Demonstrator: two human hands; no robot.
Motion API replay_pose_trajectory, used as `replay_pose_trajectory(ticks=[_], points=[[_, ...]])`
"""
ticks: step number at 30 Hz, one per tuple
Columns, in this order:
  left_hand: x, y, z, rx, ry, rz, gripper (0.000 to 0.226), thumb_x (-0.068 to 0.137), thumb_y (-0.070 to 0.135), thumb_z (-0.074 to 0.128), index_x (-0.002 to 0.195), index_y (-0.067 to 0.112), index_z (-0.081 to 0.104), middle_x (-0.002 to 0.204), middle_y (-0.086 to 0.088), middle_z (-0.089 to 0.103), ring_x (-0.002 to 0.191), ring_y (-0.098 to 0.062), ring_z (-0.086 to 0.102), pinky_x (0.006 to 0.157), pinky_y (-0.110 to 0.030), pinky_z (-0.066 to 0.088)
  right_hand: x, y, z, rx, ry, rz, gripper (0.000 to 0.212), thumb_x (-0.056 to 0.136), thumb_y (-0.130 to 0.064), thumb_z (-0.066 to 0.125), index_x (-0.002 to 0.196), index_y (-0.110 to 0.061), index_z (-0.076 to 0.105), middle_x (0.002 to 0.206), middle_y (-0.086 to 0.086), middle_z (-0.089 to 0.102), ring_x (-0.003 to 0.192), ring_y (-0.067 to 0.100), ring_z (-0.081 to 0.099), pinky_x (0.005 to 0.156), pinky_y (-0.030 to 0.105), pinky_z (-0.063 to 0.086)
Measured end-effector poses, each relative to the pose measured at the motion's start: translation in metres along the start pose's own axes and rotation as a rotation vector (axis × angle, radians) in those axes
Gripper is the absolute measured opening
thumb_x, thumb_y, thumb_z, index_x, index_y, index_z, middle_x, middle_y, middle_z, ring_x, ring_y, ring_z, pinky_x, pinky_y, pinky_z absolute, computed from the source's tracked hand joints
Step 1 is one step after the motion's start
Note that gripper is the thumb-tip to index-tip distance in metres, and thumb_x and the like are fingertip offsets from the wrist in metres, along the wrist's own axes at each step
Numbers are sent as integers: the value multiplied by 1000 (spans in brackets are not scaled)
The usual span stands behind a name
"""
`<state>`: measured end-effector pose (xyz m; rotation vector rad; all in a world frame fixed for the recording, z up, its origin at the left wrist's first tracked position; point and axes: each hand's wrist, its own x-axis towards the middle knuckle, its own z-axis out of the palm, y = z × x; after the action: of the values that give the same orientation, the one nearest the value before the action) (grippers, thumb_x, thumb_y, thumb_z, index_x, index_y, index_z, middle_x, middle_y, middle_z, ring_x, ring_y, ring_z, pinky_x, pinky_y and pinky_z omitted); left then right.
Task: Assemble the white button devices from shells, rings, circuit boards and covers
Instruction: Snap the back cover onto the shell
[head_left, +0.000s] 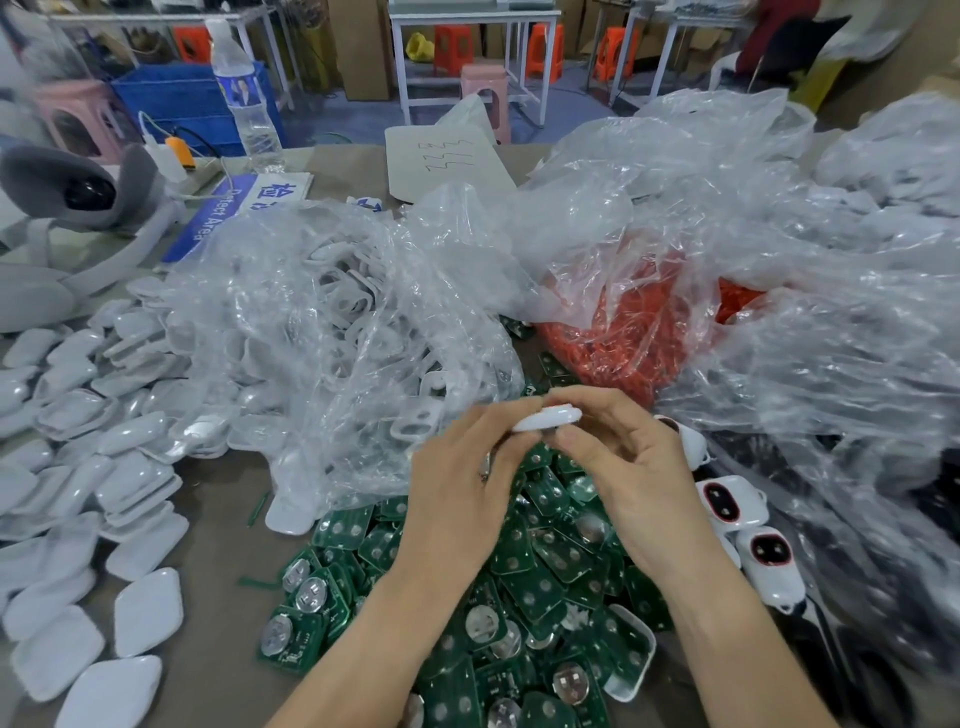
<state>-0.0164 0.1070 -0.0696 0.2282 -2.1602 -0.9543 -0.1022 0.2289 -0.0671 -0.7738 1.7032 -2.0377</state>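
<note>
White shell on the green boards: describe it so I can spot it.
Find the heap of green circuit boards nearest the camera. Near its lower right, beside the right forearm, lies one white shell. Nothing else on the green is white-rimmed; red-ringed shells sit off the heap.

The grey-brown table (218, 525) carries white covers (78, 441) on its left, a heap of green circuit boards (524, 587) at the near centre and assembled white devices (737, 506) just right of it. Farther back lie a clear bag of white shells (332, 322), a bag of red rings (623, 338) and more crumpled bags (841, 322) at right. A water bottle (249, 104), a blue sign (223, 208) and a scribbled sheet (441, 156) sit at the far edge.
</note>
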Motion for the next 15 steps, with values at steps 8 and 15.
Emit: replay_pose_trajectory(ticks=[8, 15], points=[[-2, 5, -3, -461, -71, -341, 48, 95, -1, 52, 124, 35, 61, 116, 14, 71, 96, -4, 69, 84, -20, 55, 0, -4, -2, 90, 41, -13, 40, 74, -16, 74, 108, -35, 70, 106, -2, 72, 91, 11, 67, 77, 21, 53], [2, 1, -3, -548, -179, -480, 17, 93, 9, 62, 105, 15, 71, 91, 0, 76, 78, -11, 70, 74, -21, 55, -2, -10, 3, -58, -22, -73, 42, 73, -14, 77, 105, -41, 70, 102, -8, 73, 95, 7, 68, 79, 15, 51]])
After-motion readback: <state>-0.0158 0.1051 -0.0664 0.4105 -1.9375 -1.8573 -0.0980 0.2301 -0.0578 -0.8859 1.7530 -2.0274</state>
